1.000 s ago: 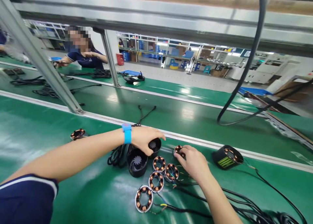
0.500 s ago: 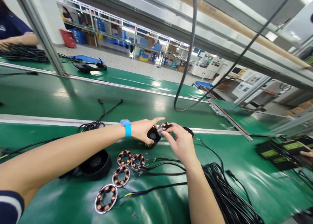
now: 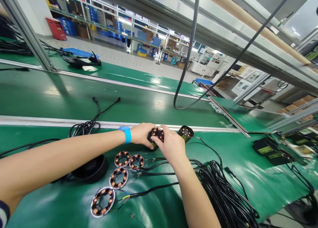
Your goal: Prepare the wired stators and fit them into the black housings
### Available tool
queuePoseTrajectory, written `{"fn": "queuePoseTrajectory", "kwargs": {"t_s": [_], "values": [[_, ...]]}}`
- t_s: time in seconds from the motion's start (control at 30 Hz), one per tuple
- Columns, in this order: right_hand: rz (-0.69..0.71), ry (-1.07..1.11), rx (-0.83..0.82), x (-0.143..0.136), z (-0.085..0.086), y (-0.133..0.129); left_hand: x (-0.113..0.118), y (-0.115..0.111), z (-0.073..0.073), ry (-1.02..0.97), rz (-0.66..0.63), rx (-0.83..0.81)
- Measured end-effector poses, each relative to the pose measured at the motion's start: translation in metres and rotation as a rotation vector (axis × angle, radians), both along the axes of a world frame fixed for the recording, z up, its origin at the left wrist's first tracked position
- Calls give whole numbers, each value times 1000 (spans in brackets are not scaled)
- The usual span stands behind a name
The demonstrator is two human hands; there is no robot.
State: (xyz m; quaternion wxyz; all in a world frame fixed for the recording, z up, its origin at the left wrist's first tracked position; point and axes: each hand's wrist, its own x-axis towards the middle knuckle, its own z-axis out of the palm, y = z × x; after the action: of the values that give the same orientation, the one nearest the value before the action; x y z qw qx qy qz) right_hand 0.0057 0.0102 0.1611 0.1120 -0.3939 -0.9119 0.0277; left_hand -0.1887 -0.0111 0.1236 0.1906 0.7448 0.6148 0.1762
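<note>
My left hand [image 3: 142, 134] is wrapped round the left side of a black housing [image 3: 154, 146] with green markings. My right hand [image 3: 172, 143] grips a copper-wound stator [image 3: 158, 132] at the mouth of that housing; how deep it sits I cannot tell. Just right of them stands another black housing [image 3: 185, 133] with copper windings inside. Several loose stators [image 3: 118, 178] lie in front of my hands, with thin wires and black cables running right. Below my left forearm sits a larger round black housing [image 3: 95, 171].
A bundle of black cables [image 3: 221, 191] lies at the right, and more cable [image 3: 85, 127] behind my left forearm. A cable loop [image 3: 185, 75] hangs ahead. Black housings [image 3: 268, 150] stand at the far right. A metal post [image 3: 31, 32] rises at the left.
My right hand has brought the stator left and down onto the black housing. My left hand's raised fingers have closed round the housing. The housing to the right has come into fuller view.
</note>
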Motion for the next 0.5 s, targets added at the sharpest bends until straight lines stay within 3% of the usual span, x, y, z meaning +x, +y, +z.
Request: {"fn": "queuePoseTrajectory", "kwargs": {"t_s": [0.17, 0.37, 0.5], "values": [[178, -143, 155, 12, -20, -7, 1, -5, 1, 20, 20, 0], [176, -109, 208, 8, -53, -7, 2, -5, 0, 41, -1, -17], [174, -73, 226, 0, -61, -6, -6, -21, 19, 67, -15, -46]]}}
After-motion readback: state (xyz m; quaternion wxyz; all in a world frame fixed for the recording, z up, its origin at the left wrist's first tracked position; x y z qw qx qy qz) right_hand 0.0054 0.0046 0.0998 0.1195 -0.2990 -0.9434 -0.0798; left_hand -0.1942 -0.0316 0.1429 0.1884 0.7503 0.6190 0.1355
